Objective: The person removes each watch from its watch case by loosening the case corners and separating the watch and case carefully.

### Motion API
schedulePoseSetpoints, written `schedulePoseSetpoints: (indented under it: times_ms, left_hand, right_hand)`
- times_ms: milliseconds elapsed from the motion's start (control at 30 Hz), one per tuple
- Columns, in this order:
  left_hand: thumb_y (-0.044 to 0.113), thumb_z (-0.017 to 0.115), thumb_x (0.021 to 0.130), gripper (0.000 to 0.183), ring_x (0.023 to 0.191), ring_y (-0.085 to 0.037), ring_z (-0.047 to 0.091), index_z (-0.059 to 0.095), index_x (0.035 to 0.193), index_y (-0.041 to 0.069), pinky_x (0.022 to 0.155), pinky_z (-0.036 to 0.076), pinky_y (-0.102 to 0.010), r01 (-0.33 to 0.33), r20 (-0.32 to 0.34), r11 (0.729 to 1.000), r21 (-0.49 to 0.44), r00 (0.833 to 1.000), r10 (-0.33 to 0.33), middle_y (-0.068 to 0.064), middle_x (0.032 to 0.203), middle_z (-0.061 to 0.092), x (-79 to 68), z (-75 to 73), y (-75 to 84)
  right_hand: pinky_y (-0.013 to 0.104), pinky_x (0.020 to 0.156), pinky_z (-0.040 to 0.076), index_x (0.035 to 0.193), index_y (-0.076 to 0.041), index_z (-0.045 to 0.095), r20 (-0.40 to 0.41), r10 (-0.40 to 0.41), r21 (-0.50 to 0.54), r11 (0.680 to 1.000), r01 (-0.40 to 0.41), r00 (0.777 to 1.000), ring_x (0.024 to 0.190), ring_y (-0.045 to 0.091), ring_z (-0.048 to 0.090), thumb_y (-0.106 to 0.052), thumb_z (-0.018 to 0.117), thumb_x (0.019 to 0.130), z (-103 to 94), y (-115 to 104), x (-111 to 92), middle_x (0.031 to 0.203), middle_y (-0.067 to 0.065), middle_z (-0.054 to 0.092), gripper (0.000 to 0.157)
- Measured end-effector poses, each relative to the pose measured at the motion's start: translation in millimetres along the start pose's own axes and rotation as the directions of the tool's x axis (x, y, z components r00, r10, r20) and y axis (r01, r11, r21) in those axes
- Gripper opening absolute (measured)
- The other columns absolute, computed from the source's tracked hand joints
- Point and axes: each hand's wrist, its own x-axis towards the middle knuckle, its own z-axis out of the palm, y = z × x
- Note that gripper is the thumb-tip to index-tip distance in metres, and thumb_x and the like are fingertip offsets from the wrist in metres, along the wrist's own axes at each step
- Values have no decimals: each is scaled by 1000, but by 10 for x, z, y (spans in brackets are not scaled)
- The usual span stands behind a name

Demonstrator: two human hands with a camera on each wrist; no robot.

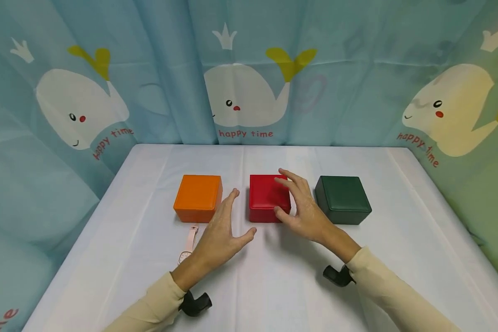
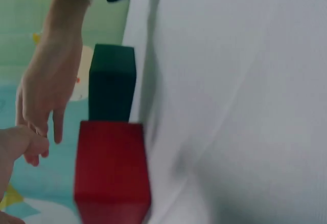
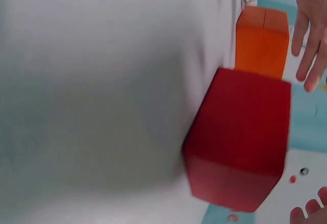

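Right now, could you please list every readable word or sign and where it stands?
"happy time": curtain, by left whale
"happy time": curtain, by middle whale
"happy time": curtain, by right whale
"me": curtain, lower left, cut off
Pink watch: too small to read
Orange box, red box, green box: none visible

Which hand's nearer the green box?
Right. In the head view, the right hand is just left of the green box, fingertips overlapping the red box; the left hand is farther off, by the orange box.
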Motion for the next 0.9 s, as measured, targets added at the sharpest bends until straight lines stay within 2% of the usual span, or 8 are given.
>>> schedulePoseSetpoints:
  times_ms: [167, 267, 400, 467, 667, 767, 900]
  left_hand:
    - [21, 81, 87, 96, 147, -30, 31, 22, 161, 6, 115, 30, -54, 85, 12, 987, -140, 996, -84, -12, 164, 28, -1, 178, 1]
    - [20, 80, 88, 94, 146, -35, 33, 22, 161, 5, 114, 31, -55, 137, 14, 970, -203, 990, -137, -13, 164, 27, 17, 260, -16]
    - [17, 79, 89, 91, 140, -43, 39, 24, 159, 0, 111, 35, -55, 194, 18, 939, -284, 980, -197, -16, 163, 29, 99, 355, -74]
    - [16, 79, 89, 89, 140, -43, 40, 25, 158, -3, 111, 35, -55, 214, 28, 928, -305, 976, -216, -17, 162, 31, 140, 400, -115]
    - [14, 76, 90, 89, 147, -31, 32, 22, 158, -7, 118, 25, -51, 237, 57, 923, -305, 971, -231, -18, 160, 35, 208, 529, -205]
    - [15, 74, 92, 85, 145, -32, 34, 24, 157, -8, 117, 26, -51, 228, 44, 929, -292, 973, -225, -20, 158, 36, 227, 580, -236]
    - [16, 73, 94, 75, 142, -31, 40, 34, 155, -6, 116, 30, -50, 204, 16, 945, -255, 978, -207, -19, 153, 44, 259, 604, -259]
  right_hand:
    - [65, 108, 33, 152, -6, 40, 24, 73, 63, 995, -74, 997, 148, 27, 19, -11, 63, 81, 2, 138, 15, 166, 3, 20, 75]
    - [67, 108, 30, 156, -7, 33, 53, 120, 67, 990, -123, 991, 150, 29, 17, -15, 64, 82, 17, 194, 16, 167, 6, 16, 81]
    - [69, 108, 31, 161, -10, 25, 95, 214, 33, 975, -218, 972, 150, 32, 17, -28, 70, 86, 48, 244, 24, 168, 9, 14, 89]
    - [67, 107, 34, 162, -12, 24, 112, 246, 17, 968, -250, 963, 150, 33, 19, -35, 74, 85, 76, 270, 27, 168, 9, 14, 95]
    - [55, 101, 47, 160, -11, 31, 141, 264, -16, 964, -265, 954, 146, 33, 26, -40, 85, 77, 157, 364, 26, 168, 5, 11, 103]
    - [52, 100, 48, 159, -10, 33, 146, 269, -31, 963, -267, 952, 147, 32, 26, -41, 87, 77, 166, 389, 28, 168, 3, 11, 103]
    - [52, 102, 47, 158, -7, 35, 129, 252, -75, 967, -244, 959, 149, 31, 21, -42, 90, 76, 152, 398, 59, 167, 6, 18, 105]
